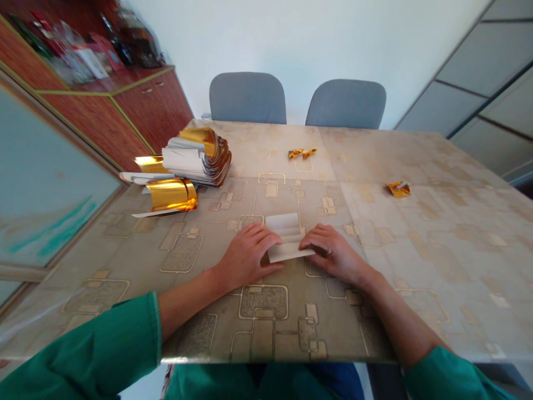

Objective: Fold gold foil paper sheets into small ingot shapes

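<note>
A small sheet of paper (285, 235), white on the side facing up and creased crosswise, lies between my hands near the front of the table. My left hand (252, 253) grips its left edge between thumb and fingers. On the opposite edge, my right hand (333, 253) pinches the lower right corner. Beyond the hands sits a folded gold paper piece (302, 154), and another gold folded piece (398, 189) rests farther right.
A thick stack of gold and white paper sheets (195, 158) stands at the back left, with a loose curled gold sheet (172, 194) before it. The patterned tablecloth (266, 300) covers the table. Two grey chairs (247, 97) stand behind, and a wooden cabinet (154, 103) at left.
</note>
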### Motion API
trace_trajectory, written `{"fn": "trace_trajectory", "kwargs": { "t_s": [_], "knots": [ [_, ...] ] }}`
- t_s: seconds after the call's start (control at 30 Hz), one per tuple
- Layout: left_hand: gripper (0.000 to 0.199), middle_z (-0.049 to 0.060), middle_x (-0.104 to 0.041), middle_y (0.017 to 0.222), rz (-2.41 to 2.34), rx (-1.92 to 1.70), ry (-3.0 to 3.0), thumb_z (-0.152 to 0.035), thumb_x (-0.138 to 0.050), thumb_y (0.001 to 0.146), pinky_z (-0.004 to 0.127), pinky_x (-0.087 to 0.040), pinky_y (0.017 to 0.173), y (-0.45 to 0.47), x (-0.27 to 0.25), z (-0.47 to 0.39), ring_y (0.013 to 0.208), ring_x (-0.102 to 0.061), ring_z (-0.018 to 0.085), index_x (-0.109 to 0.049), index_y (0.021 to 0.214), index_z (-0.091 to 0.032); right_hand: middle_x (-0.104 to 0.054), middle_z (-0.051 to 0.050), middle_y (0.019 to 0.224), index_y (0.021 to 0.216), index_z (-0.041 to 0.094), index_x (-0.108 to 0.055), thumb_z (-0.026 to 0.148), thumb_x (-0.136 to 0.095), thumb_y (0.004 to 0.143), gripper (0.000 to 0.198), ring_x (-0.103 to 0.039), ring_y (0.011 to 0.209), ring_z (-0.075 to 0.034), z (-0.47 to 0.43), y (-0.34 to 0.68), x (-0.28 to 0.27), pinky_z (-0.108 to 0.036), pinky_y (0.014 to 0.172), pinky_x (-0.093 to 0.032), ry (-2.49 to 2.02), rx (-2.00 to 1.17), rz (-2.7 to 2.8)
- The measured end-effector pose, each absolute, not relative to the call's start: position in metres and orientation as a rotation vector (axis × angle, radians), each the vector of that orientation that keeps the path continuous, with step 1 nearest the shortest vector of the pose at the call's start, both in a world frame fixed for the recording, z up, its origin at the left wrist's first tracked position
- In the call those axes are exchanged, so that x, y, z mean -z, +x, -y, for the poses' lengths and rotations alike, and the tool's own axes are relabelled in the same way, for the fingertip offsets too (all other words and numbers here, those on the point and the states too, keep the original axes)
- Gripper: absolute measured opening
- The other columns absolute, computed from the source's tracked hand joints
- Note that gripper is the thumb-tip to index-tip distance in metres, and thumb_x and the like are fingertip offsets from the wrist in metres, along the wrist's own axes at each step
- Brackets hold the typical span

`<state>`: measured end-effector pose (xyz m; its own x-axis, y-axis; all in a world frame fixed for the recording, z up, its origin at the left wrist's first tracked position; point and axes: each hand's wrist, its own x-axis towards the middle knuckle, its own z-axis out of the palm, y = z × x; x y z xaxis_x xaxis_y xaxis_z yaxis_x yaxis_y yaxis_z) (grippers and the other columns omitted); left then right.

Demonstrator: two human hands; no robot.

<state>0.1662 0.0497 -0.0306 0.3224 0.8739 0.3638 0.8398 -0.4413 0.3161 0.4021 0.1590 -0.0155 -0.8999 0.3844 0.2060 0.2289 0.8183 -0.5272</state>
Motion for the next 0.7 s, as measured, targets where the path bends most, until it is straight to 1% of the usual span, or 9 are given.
{"fn": "trace_trajectory", "kwargs": {
  "t_s": [0.07,0.13,0.2,0.27,0.37,0.47,0.57,0.63,0.7],
  "knots": [
    [0.013,0.004,-0.07,0.102,-1.628,-0.74,2.473,-0.022,-0.064,0.086,0.044,-0.042,0.101,0.1673,0.0316,-0.0508,0.098,-0.062,0.022,-0.06,0.098,-0.02,-0.066,-0.002,0.092,0.101,0.021,-0.064,0.002,-0.061,0.075,0.032,-0.053,0.089,-0.02,-0.158,0.4015,0.0142,-0.033,0.079,-0.039,-0.485,-0.725,2.711],
    [0.011,0.002,-0.07,0.102,-1.596,-0.736,2.459,-0.013,-0.061,0.084,0.043,-0.04,0.103,0.1678,0.031,-0.0508,0.098,-0.062,0.02,-0.059,0.09,-0.02,-0.065,-0.002,0.096,0.104,0.022,-0.065,-0.002,-0.059,0.072,0.04,-0.052,0.092,-0.02,-0.1568,0.4001,0.0131,-0.033,0.08,-0.038,-0.49,-0.702,2.747],
    [0.012,0.001,-0.069,0.106,-1.562,-0.722,2.445,-0.013,-0.064,0.08,0.045,-0.037,0.106,0.167,0.029,-0.0492,0.101,-0.061,0.02,-0.059,0.089,-0.021,-0.064,-0.002,0.097,0.103,0.023,-0.066,-0.003,-0.059,0.072,0.041,-0.052,0.093,-0.02,-0.1558,0.3992,0.0124,-0.034,0.082,-0.037,-0.497,-0.686,2.777],
    [0.02,0.001,-0.068,0.111,-1.553,-0.686,2.428,-0.017,-0.069,0.075,0.048,-0.033,0.109,0.1653,0.0264,-0.0464,0.105,-0.06,0.022,-0.06,0.092,-0.022,-0.063,-0.002,0.098,0.103,0.023,-0.066,-0.002,-0.06,0.072,0.041,-0.052,0.094,-0.02,-0.1556,0.3994,0.0123,-0.034,0.083,-0.037,-0.507,-0.687,2.794],
    [0.027,0.004,-0.066,0.118,-1.566,-0.653,2.391,-0.019,-0.073,0.072,0.052,-0.029,0.112,0.1626,0.0245,-0.0429,0.111,-0.059,0.024,-0.058,0.094,-0.021,-0.063,-0.003,0.101,0.107,0.023,-0.064,0.004,-0.066,0.073,0.04,-0.052,0.096,-0.021,-0.1564,0.4009,0.0135,-0.035,0.084,-0.037,-0.528,-0.691,2.796],
    [0.021,0.003,-0.067,0.114,-1.607,-0.691,2.333,-0.015,-0.069,0.076,0.048,-0.032,0.11,0.1616,0.0265,-0.0426,0.109,-0.06,0.022,-0.057,0.092,-0.02,-0.062,-0.004,0.1,0.106,0.022,-0.064,0.012,-0.071,0.077,0.032,-0.052,0.096,-0.021,-0.1568,0.4011,0.0158,-0.035,0.084,-0.037,-0.555,-0.685,2.772],
    [0.012,0.003,-0.067,0.111,-1.617,-0.752,2.303,-0.013,-0.064,0.083,0.046,-0.036,0.107,0.1615,0.0297,-0.0444,0.106,-0.06,0.021,-0.058,0.089,-0.02,-0.062,-0.003,0.095,0.104,0.022,-0.065,0.014,-0.066,0.084,0.022,-0.053,0.093,-0.021,-0.1564,0.3994,0.0175,-0.035,0.083,-0.036,-0.562,-0.687,2.75],
    [0.009,0.005,-0.067,0.112,-1.608,-0.775,2.308,-0.016,-0.067,0.083,0.046,-0.038,0.104,0.1613,0.0308,-0.0454,0.106,-0.06,0.023,-0.06,0.087,-0.02,-0.061,-0.003,0.093,0.102,0.023,-0.066,0.014,-0.063,0.087,0.018,-0.053,0.092,-0.02,-0.1564,0.3983,0.018,-0.035,0.083,-0.036,-0.555,-0.695,2.747],
    [0.011,0.005,-0.066,0.113,-1.598,-0.774,2.318,-0.021,-0.071,0.082,0.047,-0.039,0.102,0.1611,0.0305,-0.0459,0.105,-0.059,0.024,-0.061,0.088,-0.02,-0.061,-0.003,0.093,0.101,0.024,-0.067,0.017,-0.063,0.088,0.015,-0.053,0.093,-0.021,-0.1568,0.3978,0.0182,-0.035,0.083,-0.036,-0.544,-0.706,2.753]
  ]
}}
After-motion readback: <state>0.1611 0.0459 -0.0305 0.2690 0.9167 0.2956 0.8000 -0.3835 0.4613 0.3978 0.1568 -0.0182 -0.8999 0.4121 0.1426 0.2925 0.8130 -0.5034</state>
